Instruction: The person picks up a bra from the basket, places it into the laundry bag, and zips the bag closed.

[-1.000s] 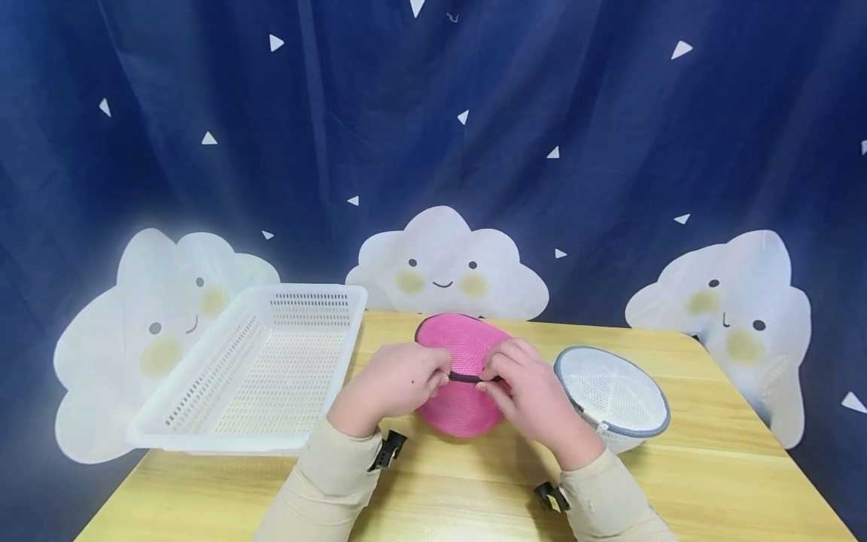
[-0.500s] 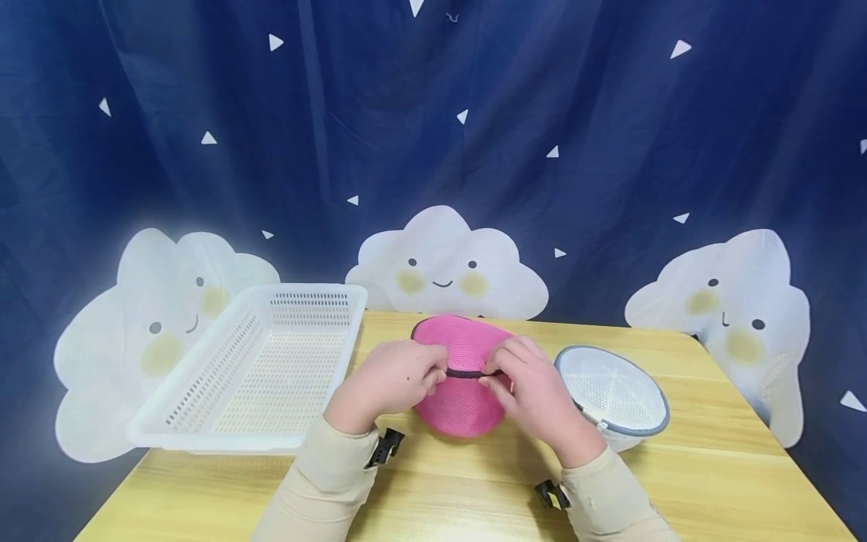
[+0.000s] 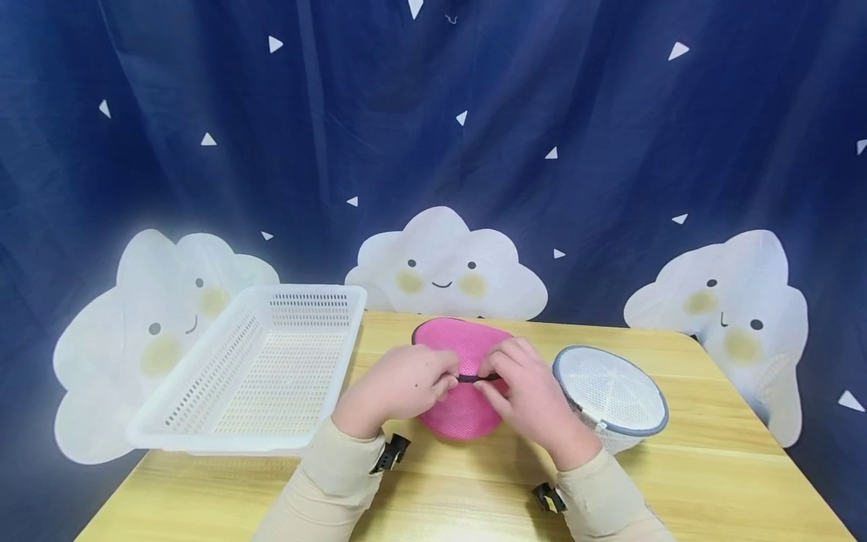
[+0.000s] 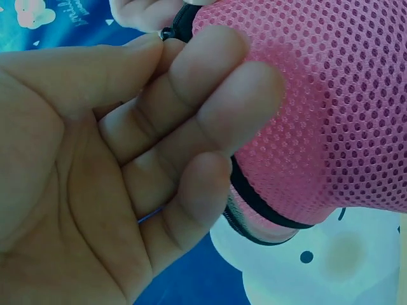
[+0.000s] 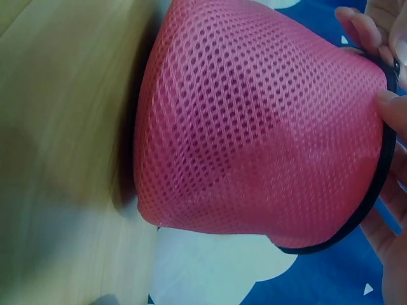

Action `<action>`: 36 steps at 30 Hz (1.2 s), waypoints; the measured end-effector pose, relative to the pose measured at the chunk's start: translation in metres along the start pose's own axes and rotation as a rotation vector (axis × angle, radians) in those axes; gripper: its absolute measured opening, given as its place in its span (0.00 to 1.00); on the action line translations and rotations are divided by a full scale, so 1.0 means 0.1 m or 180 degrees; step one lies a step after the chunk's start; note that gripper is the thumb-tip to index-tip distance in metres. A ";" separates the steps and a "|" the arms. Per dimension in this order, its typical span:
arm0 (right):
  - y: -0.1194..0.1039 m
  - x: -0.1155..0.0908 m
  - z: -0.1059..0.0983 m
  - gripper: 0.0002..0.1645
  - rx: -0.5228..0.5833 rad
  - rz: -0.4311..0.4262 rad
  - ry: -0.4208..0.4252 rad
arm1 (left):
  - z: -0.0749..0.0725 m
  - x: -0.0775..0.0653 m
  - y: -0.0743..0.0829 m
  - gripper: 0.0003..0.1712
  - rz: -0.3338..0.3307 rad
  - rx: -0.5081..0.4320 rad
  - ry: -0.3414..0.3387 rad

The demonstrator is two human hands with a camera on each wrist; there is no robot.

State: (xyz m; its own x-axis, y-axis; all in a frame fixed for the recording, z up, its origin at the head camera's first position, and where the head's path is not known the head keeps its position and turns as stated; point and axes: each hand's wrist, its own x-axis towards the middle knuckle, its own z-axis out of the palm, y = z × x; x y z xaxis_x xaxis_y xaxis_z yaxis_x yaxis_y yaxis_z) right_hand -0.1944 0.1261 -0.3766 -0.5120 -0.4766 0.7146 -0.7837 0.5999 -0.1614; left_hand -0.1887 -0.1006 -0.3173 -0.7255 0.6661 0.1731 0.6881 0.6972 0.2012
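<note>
A pink mesh laundry bag (image 3: 463, 418) with black trim stands on the table between both hands, its rounded side filling much of the right wrist view. My left hand (image 3: 406, 382) pinches the black zipper edge (image 3: 468, 379) at the bag's top between thumb and forefinger. In the left wrist view its other fingers curve loosely beside the pink mesh. Opposite it, my right hand (image 3: 524, 388) pinches the same black edge, thumb on the near side. A short stretch of the edge shows between the two hands. The fingertips partly hide the zipper.
To the right, close to my right forearm, stands a white mesh laundry bag (image 3: 609, 391) with a grey rim. A white perforated plastic basket (image 3: 223, 443) sits at the left of the wooden table (image 3: 460, 504). Behind the table hangs a dark blue cloud-patterned curtain (image 3: 406, 90).
Over the last half second my left hand has shifted slightly right along the black edge, closer to my right hand. The right hand stays nearly in place; the basket and white bag have not moved.
</note>
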 end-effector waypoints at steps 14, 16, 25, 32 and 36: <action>-0.04 0.01 0.05 0.12 0.0114 -0.0088 -0.0008 | 0.09 0.04 0.01 0.10 0.0185 0.0105 0.0115; -0.04 0.01 0.05 0.12 0.0145 -0.0082 -0.0016 | 0.09 0.04 0.00 0.11 0.0177 0.0093 0.0111; -0.02 0.01 0.05 0.13 0.0243 -0.0177 0.0004 | 0.08 0.03 0.00 0.12 0.0142 0.0094 0.0094; -0.02 0.00 0.04 0.13 0.0252 -0.0190 -0.0004 | 0.06 0.02 -0.01 0.13 0.0134 0.0117 0.0087; -0.02 0.00 0.03 0.13 0.0269 -0.0176 -0.0004 | 0.05 0.01 -0.03 0.13 0.0090 0.0104 0.0065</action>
State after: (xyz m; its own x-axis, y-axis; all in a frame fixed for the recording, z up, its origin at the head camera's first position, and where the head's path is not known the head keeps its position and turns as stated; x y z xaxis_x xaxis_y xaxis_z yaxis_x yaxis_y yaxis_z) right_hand -0.1939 0.1229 -0.3787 -0.4675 -0.5082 0.7233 -0.8376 0.5163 -0.1787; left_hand -0.1915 -0.1007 -0.3227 -0.7056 0.6804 0.1980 0.7082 0.6866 0.1643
